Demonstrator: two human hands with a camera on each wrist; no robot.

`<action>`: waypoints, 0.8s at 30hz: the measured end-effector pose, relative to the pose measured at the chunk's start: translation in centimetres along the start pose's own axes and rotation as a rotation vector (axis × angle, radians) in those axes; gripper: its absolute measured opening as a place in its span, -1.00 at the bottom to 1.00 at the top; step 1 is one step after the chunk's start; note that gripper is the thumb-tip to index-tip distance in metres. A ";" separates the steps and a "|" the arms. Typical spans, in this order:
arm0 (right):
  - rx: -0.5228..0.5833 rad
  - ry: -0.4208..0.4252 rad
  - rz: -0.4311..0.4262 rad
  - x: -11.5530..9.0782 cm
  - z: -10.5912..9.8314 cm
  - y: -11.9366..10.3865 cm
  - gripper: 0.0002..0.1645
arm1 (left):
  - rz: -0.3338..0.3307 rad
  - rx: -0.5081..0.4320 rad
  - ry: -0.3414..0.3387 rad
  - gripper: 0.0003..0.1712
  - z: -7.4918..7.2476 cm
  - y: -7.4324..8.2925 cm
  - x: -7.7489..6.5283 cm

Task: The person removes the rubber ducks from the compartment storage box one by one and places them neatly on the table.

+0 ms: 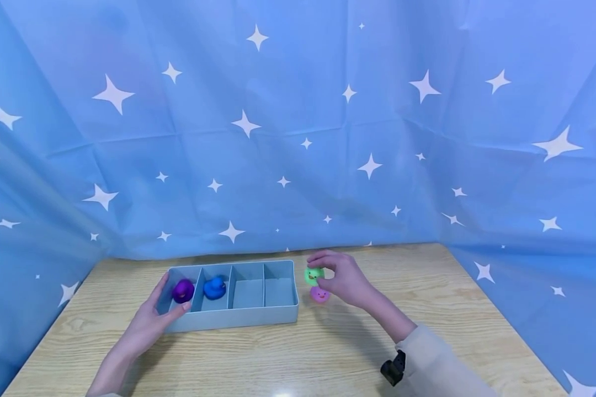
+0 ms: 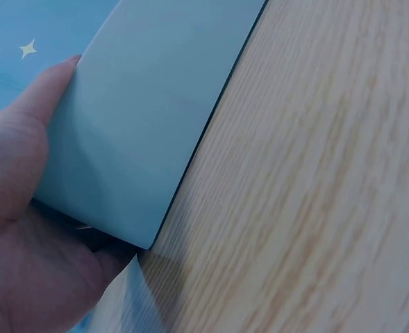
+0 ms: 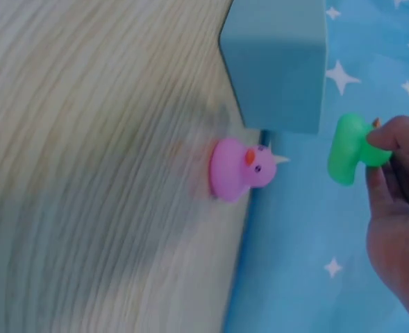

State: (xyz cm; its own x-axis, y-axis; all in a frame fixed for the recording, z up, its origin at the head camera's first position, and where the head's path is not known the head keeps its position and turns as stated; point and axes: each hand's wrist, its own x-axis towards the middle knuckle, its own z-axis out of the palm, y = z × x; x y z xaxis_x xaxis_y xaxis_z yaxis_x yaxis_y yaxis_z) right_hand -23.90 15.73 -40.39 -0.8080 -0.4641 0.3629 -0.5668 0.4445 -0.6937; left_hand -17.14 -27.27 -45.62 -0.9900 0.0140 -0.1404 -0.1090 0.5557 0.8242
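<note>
In the head view, my left hand [image 1: 148, 322] holds the left end of a blue-grey divided box [image 1: 228, 318], thumb over its front wall and fingers along the end. A purple rubber duck [image 1: 182, 291] sits in the leftmost compartment, a blue rubber duck [image 1: 214, 287] in the one beside it. Off the box's right end, my right hand [image 1: 345, 280] pinches a green rubber duck [image 3: 350, 149] by the head between thumb and fingers, raised above the table in the right wrist view. Below it, a pink rubber duck [image 3: 230, 170] stands upright on the wood.
The wooden table [image 1: 288, 358] reaches back to a blue curtain [image 1: 298, 110] with white stars, which also hangs along both sides. Two compartments on the right of the box hold nothing. A small black device [image 1: 394, 368] is strapped at the right sleeve [image 1: 437, 358].
</note>
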 end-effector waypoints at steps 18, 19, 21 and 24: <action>-0.223 0.011 -0.007 -2.1 -1.8 2.2 -0.61 | 0.007 0.000 0.003 0.28 0.1 0.1 0.0; -0.222 0.009 -0.004 -2.2 -1.9 2.4 -0.61 | 0.008 0.003 0.004 0.28 0.1 0.1 0.0; -0.221 0.001 0.002 -2.5 -2.1 2.9 -0.61 | 0.015 0.001 0.008 0.28 0.1 0.1 0.0; -0.202 -0.027 0.032 -3.0 -2.3 3.7 -0.62 | 0.027 -0.008 0.013 0.27 0.1 0.0 -0.1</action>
State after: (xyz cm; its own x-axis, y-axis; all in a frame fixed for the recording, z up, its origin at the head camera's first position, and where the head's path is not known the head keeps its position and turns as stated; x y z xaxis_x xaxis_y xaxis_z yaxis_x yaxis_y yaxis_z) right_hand -23.95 20.57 -42.59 -0.8229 -0.4668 0.3241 -0.5641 0.6022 -0.5649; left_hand -17.08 -27.19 -45.66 -0.9936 0.0182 -0.1113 -0.0831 0.5486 0.8319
